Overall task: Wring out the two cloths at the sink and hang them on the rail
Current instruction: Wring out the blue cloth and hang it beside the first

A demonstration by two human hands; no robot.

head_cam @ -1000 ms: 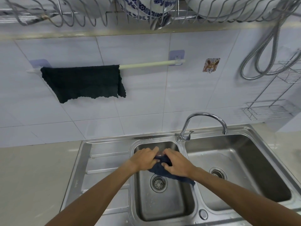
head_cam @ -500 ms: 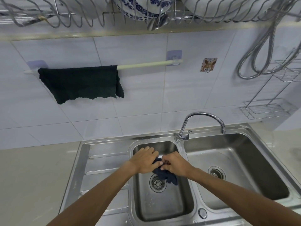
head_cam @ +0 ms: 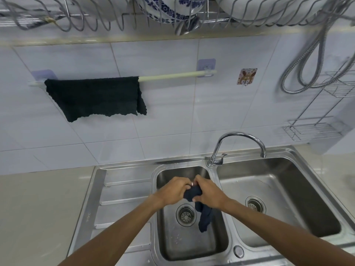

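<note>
A dark blue cloth (head_cam: 203, 217) is bunched between my two hands over the small left basin of the steel sink (head_cam: 226, 244). My left hand (head_cam: 173, 191) and my right hand (head_cam: 208, 192) both grip the bunched part, knuckles close together. A twisted tail of the cloth hangs down beside the drain (head_cam: 186, 214). A black cloth (head_cam: 94, 96) is draped over the left part of the pale rail (head_cam: 172, 75) on the tiled wall. The right stretch of the rail is bare.
A curved tap (head_cam: 238, 136) stands between the two basins. The larger right basin (head_cam: 284, 198) has its own drain. A dish rack (head_cam: 172, 14) with bowls hangs overhead. A shower hose (head_cam: 307, 70) and wire shelves (head_cam: 315, 129) are at the right. A ribbed drainboard (head_cam: 123, 194) lies left.
My hands stay together on the blue cloth over the left basin. The cloth has gone from a spread fold to a tight bunch, and a twisted tail now hangs lower.
</note>
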